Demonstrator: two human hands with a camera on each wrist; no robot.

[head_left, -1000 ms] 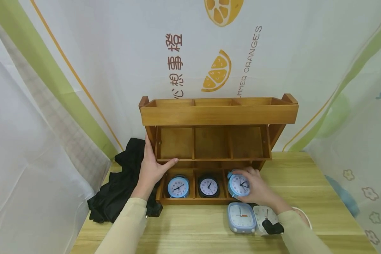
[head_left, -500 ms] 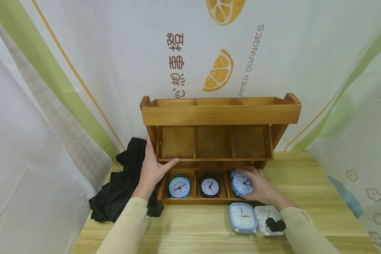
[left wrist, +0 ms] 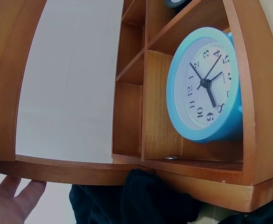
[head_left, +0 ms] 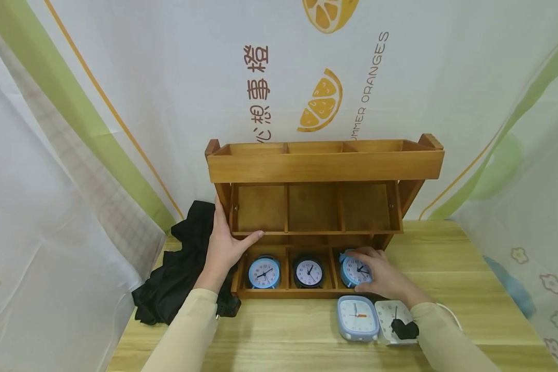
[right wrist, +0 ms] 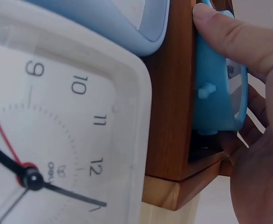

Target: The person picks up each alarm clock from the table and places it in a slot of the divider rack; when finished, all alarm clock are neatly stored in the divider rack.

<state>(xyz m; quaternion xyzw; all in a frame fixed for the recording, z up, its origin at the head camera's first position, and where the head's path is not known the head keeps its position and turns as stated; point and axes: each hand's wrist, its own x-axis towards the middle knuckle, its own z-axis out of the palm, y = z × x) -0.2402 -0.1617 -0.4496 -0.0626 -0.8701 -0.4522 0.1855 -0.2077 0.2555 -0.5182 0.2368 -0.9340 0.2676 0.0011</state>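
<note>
- A person's right hand [head_left: 383,276] curls around a blue alarm clock [head_left: 355,272], thumb on one side and fingers on the other, the gap between them only as wide as the clock.
- The blue alarm clock sits in the right-hand compartment of the bottom tray [head_left: 283,294], close to that tray's front right corner, its dial facing outward.
- The left hand [head_left: 220,253] rests against the left edge of a tiered wooden shelf [head_left: 325,168], fingers straight along the side, thumb spread wide toward the front, gripping no clock.
- Beside the held clock, a black clock [head_left: 309,273] fills the middle compartment; a second blue clock [head_left: 264,273] stands in the left one, near the tray's front left corner.
- Just before the tray's front right corner, a blue-grey square clock [head_left: 358,318] and a white square clock [head_left: 390,312] lie side by side on the wood-grain table [head_left: 283,336], the white one partly under the right sleeve [head_left: 446,336].
- Black cloth [head_left: 181,263] lies bunched toward the table's left edge, next to the shelf.
- Behind the table's far edge, onlookers see a pale curtain [head_left: 167,77] printed with orange slices [head_left: 323,101] and lettering [head_left: 258,88].
</note>
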